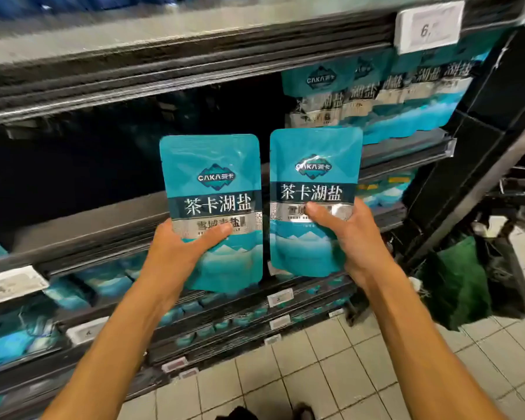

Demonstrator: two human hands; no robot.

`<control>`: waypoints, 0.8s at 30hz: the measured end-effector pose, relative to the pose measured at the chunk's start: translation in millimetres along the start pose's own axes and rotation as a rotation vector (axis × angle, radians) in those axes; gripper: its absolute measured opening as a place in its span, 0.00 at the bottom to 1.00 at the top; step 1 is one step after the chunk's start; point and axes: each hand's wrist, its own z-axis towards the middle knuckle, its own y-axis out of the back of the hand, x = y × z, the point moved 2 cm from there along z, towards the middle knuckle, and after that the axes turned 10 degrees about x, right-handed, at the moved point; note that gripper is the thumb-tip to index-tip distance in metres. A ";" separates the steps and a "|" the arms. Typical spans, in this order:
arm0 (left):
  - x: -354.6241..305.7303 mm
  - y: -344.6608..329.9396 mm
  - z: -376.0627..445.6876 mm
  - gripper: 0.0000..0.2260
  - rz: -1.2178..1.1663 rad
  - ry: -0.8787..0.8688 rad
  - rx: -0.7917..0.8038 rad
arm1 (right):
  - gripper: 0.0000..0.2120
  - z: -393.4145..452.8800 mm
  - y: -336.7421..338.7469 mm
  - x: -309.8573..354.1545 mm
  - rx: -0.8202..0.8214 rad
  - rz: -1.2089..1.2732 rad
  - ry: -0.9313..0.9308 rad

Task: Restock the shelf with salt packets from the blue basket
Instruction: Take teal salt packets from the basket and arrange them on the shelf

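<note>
Dark shelf (103, 237) behind; left hand (176, 247) gripped one salt packet (212, 189), right hand (352, 234) gripped another packet (314, 177), both upright.

A dark metal shelf unit (109, 225) fills most of the frame, its boards running from lower left to upper right. At upper right, a row of teal salt packets (373, 95) stands upright on one board beneath a white price tag (429, 27). Lower boards at left and centre carry more teal packets (73, 291), blurred. Pale floor tiles (331, 368) cover the bottom right.
</note>
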 end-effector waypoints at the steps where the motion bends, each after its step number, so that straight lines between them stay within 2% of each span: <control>1: -8.8 3.1 9.2 0.21 0.010 -0.017 -0.019 | 0.10 15.0 -3.8 7.6 0.043 -0.016 0.017; 3: -25.7 9.8 29.2 0.20 0.016 -0.085 -0.045 | 0.11 46.1 -12.5 19.1 0.086 -0.045 0.056; 6: -45.9 20.2 60.0 0.16 -0.001 -0.138 -0.068 | 0.11 88.2 -31.9 28.3 0.069 -0.040 0.092; 8: -49.0 32.3 82.4 0.16 -0.017 -0.122 -0.081 | 0.11 114.2 -46.3 29.3 0.062 -0.025 0.099; 12: -46.3 50.7 119.9 0.23 -0.110 -0.023 -0.142 | 0.11 152.5 -69.7 25.3 0.039 -0.104 0.073; 14: -45.5 56.2 136.6 0.17 -0.052 -0.096 -0.103 | 0.14 163.7 -77.8 22.4 0.063 -0.133 0.088; 16: -45.1 63.8 148.0 0.15 -0.003 -0.104 -0.062 | 0.16 168.6 -79.9 21.1 0.066 -0.146 0.100; 18: -42.6 68.8 156.3 0.16 0.001 -0.077 0.043 | 0.13 167.9 -74.7 23.4 0.058 -0.270 0.109; 20: -40.4 68.0 160.0 0.14 -0.003 -0.071 0.127 | 0.12 162.6 -66.7 21.3 0.059 -0.516 0.116; 22: -39.6 64.6 162.3 0.14 -0.008 -0.094 0.134 | 0.18 150.0 -60.2 14.8 -0.036 -0.825 0.147; 24: -38.5 60.2 163.6 0.16 -0.012 -0.125 0.132 | 0.20 132.0 -58.5 10.8 -0.159 -1.004 0.256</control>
